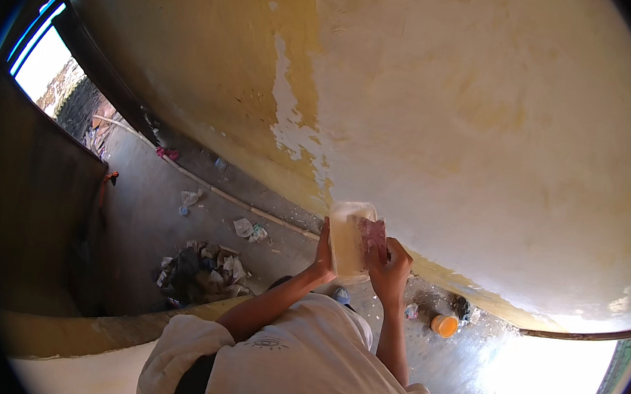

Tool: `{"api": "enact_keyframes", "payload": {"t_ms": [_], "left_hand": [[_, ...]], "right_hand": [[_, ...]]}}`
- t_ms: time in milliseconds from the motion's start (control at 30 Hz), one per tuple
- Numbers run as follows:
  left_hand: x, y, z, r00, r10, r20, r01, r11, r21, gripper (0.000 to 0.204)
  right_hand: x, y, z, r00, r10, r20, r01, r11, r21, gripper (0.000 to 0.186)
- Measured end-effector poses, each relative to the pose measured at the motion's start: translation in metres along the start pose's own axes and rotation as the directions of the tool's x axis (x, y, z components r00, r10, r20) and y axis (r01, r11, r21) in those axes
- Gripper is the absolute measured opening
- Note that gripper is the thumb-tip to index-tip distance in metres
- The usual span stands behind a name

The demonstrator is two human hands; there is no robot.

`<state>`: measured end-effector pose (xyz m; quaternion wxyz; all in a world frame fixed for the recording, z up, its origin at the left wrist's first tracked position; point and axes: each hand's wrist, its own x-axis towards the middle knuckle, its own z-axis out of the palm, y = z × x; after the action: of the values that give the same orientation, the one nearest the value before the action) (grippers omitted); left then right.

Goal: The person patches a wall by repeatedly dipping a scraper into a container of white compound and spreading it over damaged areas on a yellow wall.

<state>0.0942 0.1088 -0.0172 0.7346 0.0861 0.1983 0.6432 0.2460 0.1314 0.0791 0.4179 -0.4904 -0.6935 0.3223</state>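
In front of my chest, my left hand [322,256] grips a pale, see-through rectangular tub [346,256] by its left side; those fingers are partly hidden behind it. Cream-coloured matter coats the inside of the tub. My right hand [390,267] pinches a flat reddish-brown scraper-like piece [373,237], smeared pale along its left edge. That piece overlaps the tub's right part; I cannot tell whether it touches the inside. Just beyond both hands rises a wall [441,133], yellow on the left and covered with an off-white coat on the right.
A long bamboo pole [218,191] lies on the floor along the wall's foot. Left of me sits a heap of rubbish [207,272], with plastic bags [244,227] nearby. An orange bucket [444,326] stands at the right, near a bright opening [551,375]. Another doorway [50,61] shows far left.
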Motion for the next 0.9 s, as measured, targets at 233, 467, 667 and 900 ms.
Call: {"api": "enact_keyframes", "payload": {"t_ms": [233, 467, 667, 900], "left_hand": [[0.019, 0.004, -0.006, 0.987, -0.127, -0.096, 0.13, 0.991, 0.018, 0.074], [0.06, 0.069, -0.027, 0.943, -0.326, -0.066, 0.328, 0.944, 0.019, 0.072], [0.065, 0.155, -0.058, 0.912, -0.41, -0.036, 0.411, 0.905, 0.113, 0.078], [0.067, 0.242, -0.063, 0.928, -0.365, 0.071, 0.353, 0.926, 0.134, 0.078]], "right_hand": [[0.009, 0.017, 0.003, 0.999, -0.03, -0.034, 0.031, 0.999, 0.016, 0.02], [0.032, -0.003, 0.058, 0.981, 0.106, -0.162, -0.122, 0.988, -0.092, 0.02], [0.059, -0.053, 0.142, 0.971, 0.154, -0.184, -0.175, 0.979, -0.1, 0.016], [0.072, -0.086, 0.203, 0.891, 0.338, -0.305, -0.268, 0.931, 0.249, 0.02]]}}
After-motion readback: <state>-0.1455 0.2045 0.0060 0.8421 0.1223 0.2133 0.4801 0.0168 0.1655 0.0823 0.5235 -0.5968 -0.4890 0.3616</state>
